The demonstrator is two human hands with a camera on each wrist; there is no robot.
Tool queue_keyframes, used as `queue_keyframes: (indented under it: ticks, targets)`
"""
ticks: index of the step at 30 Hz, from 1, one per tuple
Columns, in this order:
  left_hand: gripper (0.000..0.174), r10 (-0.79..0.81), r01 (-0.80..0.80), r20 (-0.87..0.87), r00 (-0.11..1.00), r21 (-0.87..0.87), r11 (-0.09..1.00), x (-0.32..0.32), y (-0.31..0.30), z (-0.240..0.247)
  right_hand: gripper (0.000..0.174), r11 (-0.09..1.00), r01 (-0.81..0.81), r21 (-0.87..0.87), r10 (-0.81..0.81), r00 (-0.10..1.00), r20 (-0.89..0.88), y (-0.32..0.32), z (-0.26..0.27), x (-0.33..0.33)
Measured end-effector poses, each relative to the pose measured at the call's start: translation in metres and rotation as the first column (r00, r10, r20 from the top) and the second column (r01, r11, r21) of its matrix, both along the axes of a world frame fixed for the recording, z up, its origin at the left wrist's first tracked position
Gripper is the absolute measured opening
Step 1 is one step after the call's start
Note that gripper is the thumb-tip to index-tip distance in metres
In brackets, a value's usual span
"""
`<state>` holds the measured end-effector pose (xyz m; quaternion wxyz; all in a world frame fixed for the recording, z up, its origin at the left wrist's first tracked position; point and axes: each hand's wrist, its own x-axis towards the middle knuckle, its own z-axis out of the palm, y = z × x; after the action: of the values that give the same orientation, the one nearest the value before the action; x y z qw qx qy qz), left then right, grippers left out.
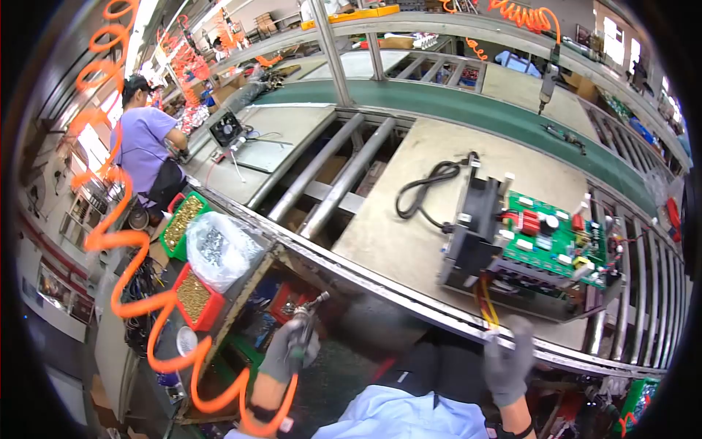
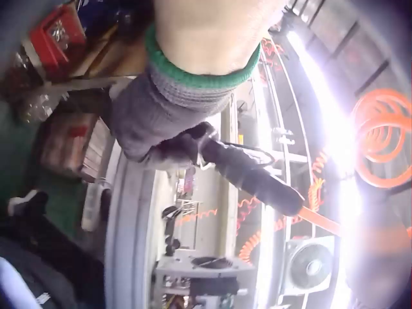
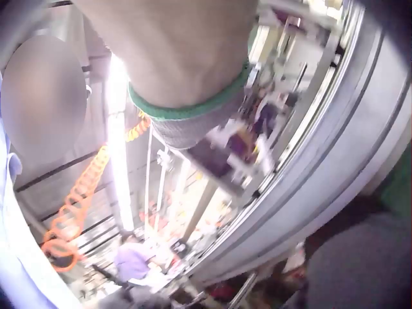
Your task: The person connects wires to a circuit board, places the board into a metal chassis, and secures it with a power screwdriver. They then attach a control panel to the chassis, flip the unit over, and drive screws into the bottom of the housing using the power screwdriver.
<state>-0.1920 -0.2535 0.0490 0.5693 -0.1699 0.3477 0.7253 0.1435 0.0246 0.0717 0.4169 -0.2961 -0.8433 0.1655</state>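
My gloved left hand (image 1: 289, 353) grips an air screwdriver (image 1: 300, 338) whose tip points up and right, over the dark area below the bench edge. The left wrist view shows the grey glove (image 2: 164, 119) round the tool's dark handle (image 2: 257, 180). Fingers raised, my right hand (image 1: 510, 362) is at the bench's front edge, close beneath yellow wires (image 1: 488, 304); whether it touches them is unclear. Those wires hang from a unit with a green circuit board (image 1: 545, 238) and a black fan housing (image 1: 477, 219). The right wrist view shows only part of the glove (image 3: 187, 132).
A coiled black cable (image 1: 420, 192) lies left of the unit on the board (image 1: 387, 212). Metal rollers (image 1: 344, 179) lie farther left. Screw bins (image 1: 196, 298) and a plastic bag (image 1: 219, 249) stand at the left, with an orange hose (image 1: 164, 301) looping past. Another person (image 1: 146, 143) works beyond.
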Motion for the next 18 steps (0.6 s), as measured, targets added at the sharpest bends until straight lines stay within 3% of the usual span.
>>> queue_keyframes:
  ticks: [1,3,5,10,13,14,15,16,17,18]
  targets:
    - [0.015,-0.01,-0.067,0.234,0.972,0.316,0.946,-0.026,0.003,-0.032,0.034,0.989,-0.14,-0.044,0.142,0.989,0.045,-0.009,0.001,-0.026]
    - [0.018,0.175,-0.278,0.352,0.92,0.269,0.922,-0.041,0.028,-0.023,0.034,0.938,-0.337,-0.079,0.345,0.931,0.117,-0.011,0.0,-0.078]
    - [0.02,0.308,-0.348,0.227,0.924,0.159,0.924,-0.067,0.047,-0.026,0.039,0.894,-0.432,-0.12,0.448,0.873,0.192,-0.001,-0.008,-0.119]
    - [0.016,0.299,-0.391,0.318,0.9,0.285,0.875,-0.142,0.073,-0.045,0.051,0.87,-0.493,0.021,0.464,0.832,0.304,0.021,-0.032,-0.21]
    - [0.012,0.325,-0.427,0.366,0.872,0.245,0.87,-0.174,0.086,-0.052,0.055,0.861,-0.508,0.026,0.467,0.809,0.358,0.031,-0.051,-0.242]
    - [0.016,0.244,-0.366,0.343,0.907,0.356,0.86,-0.189,0.089,-0.068,0.055,0.85,-0.522,0.069,0.452,0.792,0.41,0.036,-0.055,-0.248]
    - [0.014,0.143,-0.111,-0.441,0.886,0.098,0.989,-0.191,0.089,-0.067,0.054,0.845,-0.532,0.059,0.464,0.784,0.413,0.038,-0.06,-0.253]
    - [0.012,-0.234,-0.088,-0.901,0.365,-0.283,0.955,-0.192,0.093,-0.067,0.054,0.843,-0.535,0.048,0.469,0.777,0.421,0.041,-0.066,-0.26]
    - [0.011,-0.424,-0.211,-0.906,0.009,-0.416,0.885,-0.193,0.094,-0.069,0.053,0.85,-0.526,0.033,0.462,0.772,0.436,0.046,-0.074,-0.264]
    - [0.011,-0.612,-0.432,-0.738,-0.284,-0.472,0.769,-0.192,0.097,-0.067,0.051,0.837,-0.547,0.007,0.517,0.796,0.314,0.05,-0.083,-0.267]
